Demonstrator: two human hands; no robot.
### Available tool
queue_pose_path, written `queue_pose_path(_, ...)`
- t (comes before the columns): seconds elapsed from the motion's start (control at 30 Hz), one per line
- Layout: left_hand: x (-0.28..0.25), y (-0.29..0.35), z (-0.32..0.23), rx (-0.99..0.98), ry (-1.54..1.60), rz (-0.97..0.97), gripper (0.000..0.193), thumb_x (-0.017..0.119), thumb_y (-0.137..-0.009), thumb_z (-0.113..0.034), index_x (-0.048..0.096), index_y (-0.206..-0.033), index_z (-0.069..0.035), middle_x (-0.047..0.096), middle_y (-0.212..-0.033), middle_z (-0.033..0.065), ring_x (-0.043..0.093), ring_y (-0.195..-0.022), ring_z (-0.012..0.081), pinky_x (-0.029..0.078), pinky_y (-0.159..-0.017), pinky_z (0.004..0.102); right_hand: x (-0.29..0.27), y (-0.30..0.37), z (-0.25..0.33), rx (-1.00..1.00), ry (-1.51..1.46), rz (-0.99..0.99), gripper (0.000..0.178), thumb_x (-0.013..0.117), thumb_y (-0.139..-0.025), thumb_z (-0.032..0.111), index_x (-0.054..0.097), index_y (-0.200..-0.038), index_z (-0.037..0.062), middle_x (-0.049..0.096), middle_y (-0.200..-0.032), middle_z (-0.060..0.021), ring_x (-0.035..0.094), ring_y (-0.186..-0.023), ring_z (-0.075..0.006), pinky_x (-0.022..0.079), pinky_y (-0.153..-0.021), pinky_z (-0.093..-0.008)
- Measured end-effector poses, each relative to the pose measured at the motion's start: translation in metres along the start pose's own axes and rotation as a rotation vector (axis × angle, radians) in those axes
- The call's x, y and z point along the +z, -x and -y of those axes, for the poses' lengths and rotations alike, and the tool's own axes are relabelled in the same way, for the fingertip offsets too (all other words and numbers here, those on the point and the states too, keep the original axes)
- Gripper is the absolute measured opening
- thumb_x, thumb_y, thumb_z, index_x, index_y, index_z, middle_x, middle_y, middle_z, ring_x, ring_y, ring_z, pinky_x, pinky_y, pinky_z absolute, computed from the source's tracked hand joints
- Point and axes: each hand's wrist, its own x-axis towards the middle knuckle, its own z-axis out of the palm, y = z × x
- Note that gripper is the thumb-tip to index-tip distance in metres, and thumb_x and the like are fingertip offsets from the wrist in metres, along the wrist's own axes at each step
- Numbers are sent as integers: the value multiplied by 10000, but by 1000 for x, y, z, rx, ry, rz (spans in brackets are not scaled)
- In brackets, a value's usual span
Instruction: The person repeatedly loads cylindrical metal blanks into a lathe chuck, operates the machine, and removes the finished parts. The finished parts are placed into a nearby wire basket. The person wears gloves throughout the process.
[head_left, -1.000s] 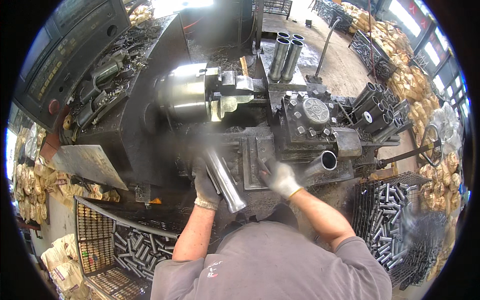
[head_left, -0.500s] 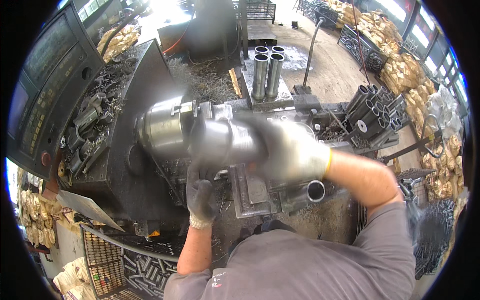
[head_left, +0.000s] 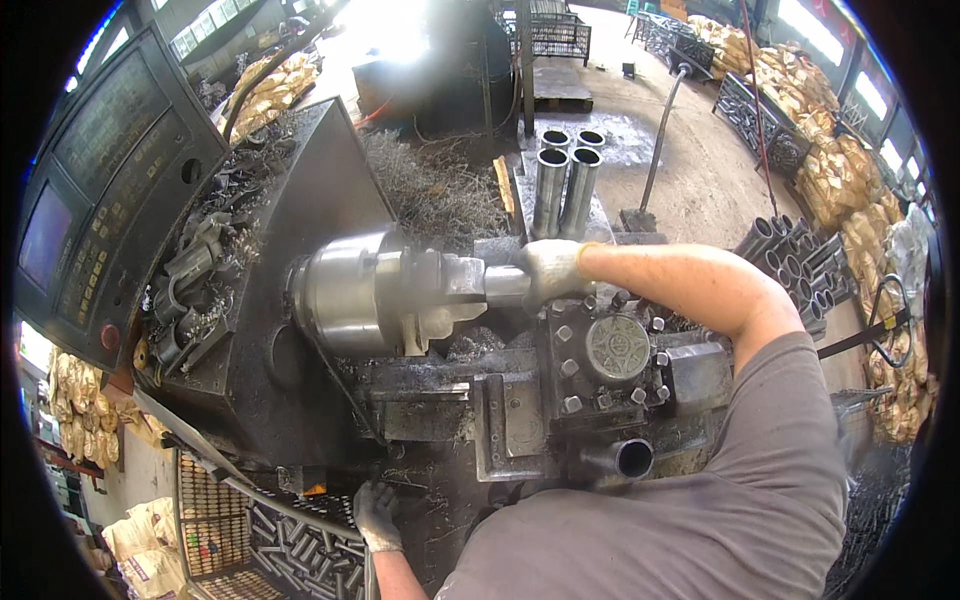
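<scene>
In the middle, a lathe chuck (head_left: 350, 290) with stepped jaws (head_left: 445, 300) holds one end of a shiny metal tube (head_left: 507, 284). My right hand (head_left: 556, 272), in a whitish glove with dark fingers, is closed around the tube's other end, and its fingertips are partly hidden. Low on the left, by the rim of a wire basket, my left hand (head_left: 376, 514) in a grey, soiled glove hangs away from the chuck. Its fingers are loosely apart, with nothing seen in them. The square tool post (head_left: 600, 360) with bolts stands just below my right forearm.
Several tubes (head_left: 550, 195) stand upright on a block behind the tool post. More tubes (head_left: 790, 260) are stacked at the right. A control panel (head_left: 100, 190) and a ledge of metal scraps (head_left: 190, 270) lie left. The wire basket (head_left: 212, 510) holds short rods. Another tube (head_left: 632, 458) points out below the tool post.
My left hand has dropped from beside the chuck to the basket's rim. My right hand, blurred before, now grips the tube in sharper view. The view has shifted slightly.
</scene>
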Motion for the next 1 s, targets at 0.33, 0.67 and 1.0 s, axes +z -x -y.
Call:
queue_pose_path(0.33,-44,-36,-46,287,29,-499,429,679,-1014,-477,629,-1161,-77,676,-880,63,623,-740,205,525,-696,333,19,-29,11,-106,81,-155,692,843,-775,425,665,-1298,7,774,-1114,-250,760,-1035,-392,607,-890,-466)
queue_pose_path(0.67,-73,-44,-96,-133,488,-68,543,442,-1081,-646,462,-765,-205,367,-579,-64,328,-490,134,330,-495,317,19,-50,11,140,-207,-99,401,873,-744,368,805,-929,18,786,-820,-110,730,-674,-194,572,-579,-336)
queue_pose_path(1.0,-83,-52,-75,388,-224,-448,358,569,-1094,-427,632,-1149,-80,660,-918,60,618,-717,222,528,-626,370,0,57,40,93,-197,-564,672,829,-850,371,653,-1372,-14,777,-1172,-218,757,-1081,-331,588,-966,-414)
